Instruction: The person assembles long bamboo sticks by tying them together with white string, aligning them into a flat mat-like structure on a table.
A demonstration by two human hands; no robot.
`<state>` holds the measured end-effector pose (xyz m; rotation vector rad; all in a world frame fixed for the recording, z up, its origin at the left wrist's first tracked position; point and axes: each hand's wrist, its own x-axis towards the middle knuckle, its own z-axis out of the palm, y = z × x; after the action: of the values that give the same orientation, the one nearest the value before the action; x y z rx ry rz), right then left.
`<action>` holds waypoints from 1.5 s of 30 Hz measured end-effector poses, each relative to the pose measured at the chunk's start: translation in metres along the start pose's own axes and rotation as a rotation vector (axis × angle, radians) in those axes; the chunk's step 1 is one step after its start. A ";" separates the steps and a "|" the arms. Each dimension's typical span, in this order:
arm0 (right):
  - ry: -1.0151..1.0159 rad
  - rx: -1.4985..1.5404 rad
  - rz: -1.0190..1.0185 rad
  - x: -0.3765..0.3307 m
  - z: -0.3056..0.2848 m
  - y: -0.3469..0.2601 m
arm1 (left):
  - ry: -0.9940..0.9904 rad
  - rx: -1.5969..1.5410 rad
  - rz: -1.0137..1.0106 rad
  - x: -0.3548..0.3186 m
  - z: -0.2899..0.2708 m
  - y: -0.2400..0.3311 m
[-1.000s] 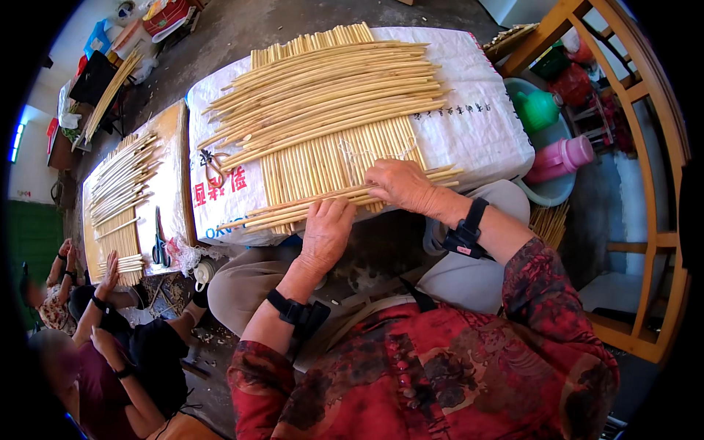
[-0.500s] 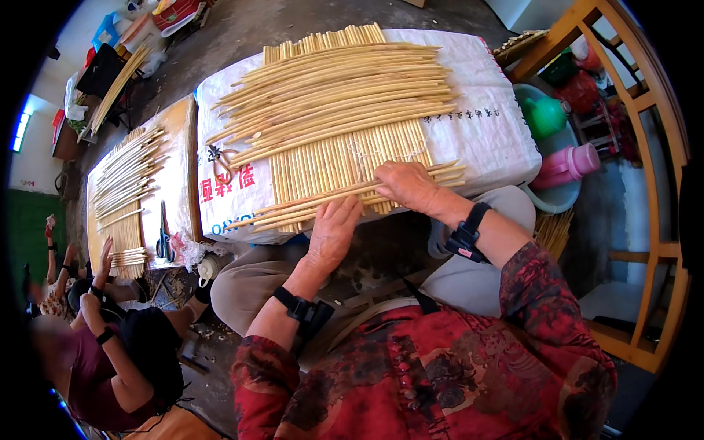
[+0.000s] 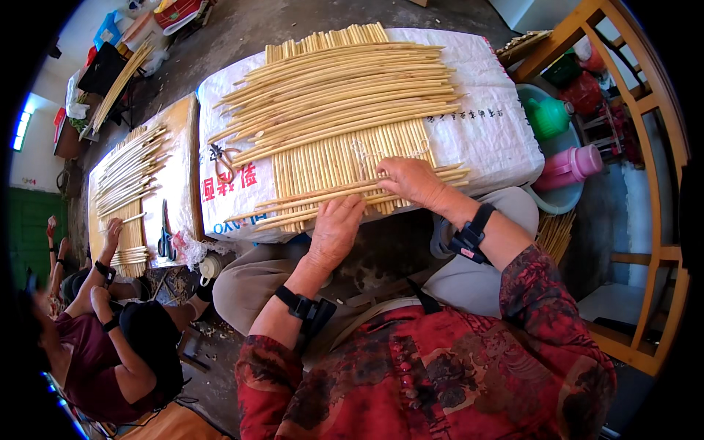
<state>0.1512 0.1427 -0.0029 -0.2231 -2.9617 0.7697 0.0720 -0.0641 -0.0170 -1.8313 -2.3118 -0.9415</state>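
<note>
Over the near end of a mat of pale, peeled sticks (image 3: 312, 172), my left hand (image 3: 339, 226) is closed on a few loose sticks (image 3: 287, 211) lying crosswise. To its right, my right hand (image 3: 409, 180) bends its fingers down and pinches at the same sticks; its fingertips are partly hidden. White string (image 3: 361, 152) lies over the mat beside that hand. A broad layer of loose sticks (image 3: 345, 88) covers the mat's far part, lying across it. Scissors with looped handles (image 3: 229, 163) rest left of the mat, their tips partly hidden.
White woven sacking (image 3: 499, 139) covers my work table. On the left, a second table (image 3: 185, 158) carries another stick mat and black scissors (image 3: 166, 232), with a co-worker (image 3: 110, 352) beside it. At right stand a basin (image 3: 568, 192), a pink jug (image 3: 572, 167) and a wooden frame (image 3: 645, 176).
My hands stay nearly where they were on the near sticks. The co-worker at left has moved a hand up onto the sticks of the other mat.
</note>
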 end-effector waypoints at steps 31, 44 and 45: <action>0.123 -0.130 -0.209 0.040 0.011 -0.003 | 0.053 0.000 -0.071 0.032 0.019 -0.023; 0.116 -0.002 -0.059 0.038 0.025 -0.002 | 0.020 0.018 -0.002 0.027 0.015 -0.027; 0.136 0.005 -0.056 0.037 0.029 0.001 | 0.023 0.018 0.009 0.027 0.016 -0.027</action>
<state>0.1117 0.1361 -0.0271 -0.1837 -2.8257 0.7248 0.0449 -0.0362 -0.0308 -1.8130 -2.2892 -0.9319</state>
